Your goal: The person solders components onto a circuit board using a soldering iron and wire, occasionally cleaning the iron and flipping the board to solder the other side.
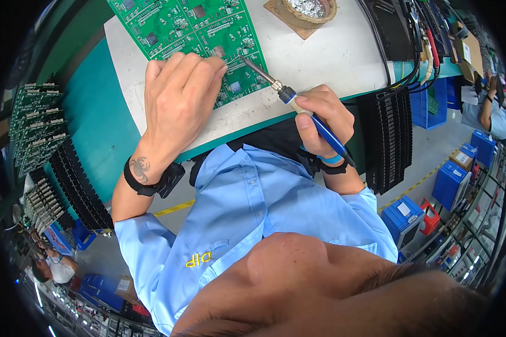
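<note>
Circuit board (191, 33), green and crowded with small chips, lies flat on a white mat (331, 50) toward the near edge of the table (95, 123). The left hand (177, 101) rests palm down over the board's near edge, fingers (208, 70) pressed together and curled onto the surface, gripping nothing; to my eye it is there to pin the board so it cannot slide under the tool. The right hand (320, 118) holds a soldering iron (289, 95) like a pen, thumb and fingers closed around its blue handle just behind the metal collar, which looks like the steadiest way to aim so thin a tip. The iron slants up and left from the hand, its point touching the board just beside the left fingertips, so both hands work the same small spot.

Both wrists wear dark straps, the left one (152, 182) broad and black. At the far edge of the mat sits a round holder of shiny wire wool (309, 8), within reach of the iron. Black slotted racks stand at either side: the left ones (39, 129) carry more green boards upright, the right one (388, 140) hangs off the table's near right corner. Blue bins (450, 182) sit on the floor beyond.
</note>
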The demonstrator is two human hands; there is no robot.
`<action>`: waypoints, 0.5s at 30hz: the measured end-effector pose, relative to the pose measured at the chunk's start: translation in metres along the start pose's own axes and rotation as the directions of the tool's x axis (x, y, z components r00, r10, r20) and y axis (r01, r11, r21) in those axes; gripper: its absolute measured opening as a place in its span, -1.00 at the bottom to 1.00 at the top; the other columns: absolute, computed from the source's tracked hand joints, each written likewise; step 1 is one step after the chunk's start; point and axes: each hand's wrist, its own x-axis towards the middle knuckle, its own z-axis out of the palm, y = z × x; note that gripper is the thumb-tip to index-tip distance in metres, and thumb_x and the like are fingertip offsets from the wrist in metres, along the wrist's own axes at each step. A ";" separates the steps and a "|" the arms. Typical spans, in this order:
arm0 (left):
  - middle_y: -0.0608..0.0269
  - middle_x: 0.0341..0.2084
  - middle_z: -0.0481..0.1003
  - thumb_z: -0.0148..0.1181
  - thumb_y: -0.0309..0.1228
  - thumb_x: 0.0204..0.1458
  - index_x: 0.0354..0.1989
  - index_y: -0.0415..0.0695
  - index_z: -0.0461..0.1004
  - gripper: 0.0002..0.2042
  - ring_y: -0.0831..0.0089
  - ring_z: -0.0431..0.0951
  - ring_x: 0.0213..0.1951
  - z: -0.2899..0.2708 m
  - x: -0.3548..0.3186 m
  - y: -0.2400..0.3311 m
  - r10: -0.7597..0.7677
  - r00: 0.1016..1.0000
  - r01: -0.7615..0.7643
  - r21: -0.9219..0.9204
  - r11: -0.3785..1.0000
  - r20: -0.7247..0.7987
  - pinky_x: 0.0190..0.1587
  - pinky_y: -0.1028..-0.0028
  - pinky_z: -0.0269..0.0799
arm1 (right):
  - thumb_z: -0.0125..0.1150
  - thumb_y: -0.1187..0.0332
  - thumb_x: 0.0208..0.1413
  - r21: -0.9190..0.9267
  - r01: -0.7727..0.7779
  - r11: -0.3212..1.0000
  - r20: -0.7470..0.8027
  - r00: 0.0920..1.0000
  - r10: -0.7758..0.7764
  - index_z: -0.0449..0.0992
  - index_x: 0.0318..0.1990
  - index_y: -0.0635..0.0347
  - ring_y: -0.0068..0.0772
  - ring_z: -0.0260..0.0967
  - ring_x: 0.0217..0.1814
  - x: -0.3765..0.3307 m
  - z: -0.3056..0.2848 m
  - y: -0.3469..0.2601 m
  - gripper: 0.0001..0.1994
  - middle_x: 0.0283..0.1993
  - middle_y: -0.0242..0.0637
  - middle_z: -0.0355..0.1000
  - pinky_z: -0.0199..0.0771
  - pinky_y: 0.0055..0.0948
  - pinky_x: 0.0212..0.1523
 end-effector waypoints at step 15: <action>0.31 -0.49 0.47 0.40 -0.55 0.05 -0.30 -0.11 0.54 -0.87 0.39 0.45 -0.45 -0.012 0.004 0.001 -0.080 0.997 0.077 -0.117 0.990 -0.020 -0.33 0.35 0.23 | 0.21 0.50 0.22 -0.038 0.007 0.999 -0.042 0.999 -0.008 0.56 -0.08 0.45 -0.19 0.52 -0.28 0.008 -0.013 0.003 -0.81 -0.25 -0.02 0.57 0.54 -0.30 -0.21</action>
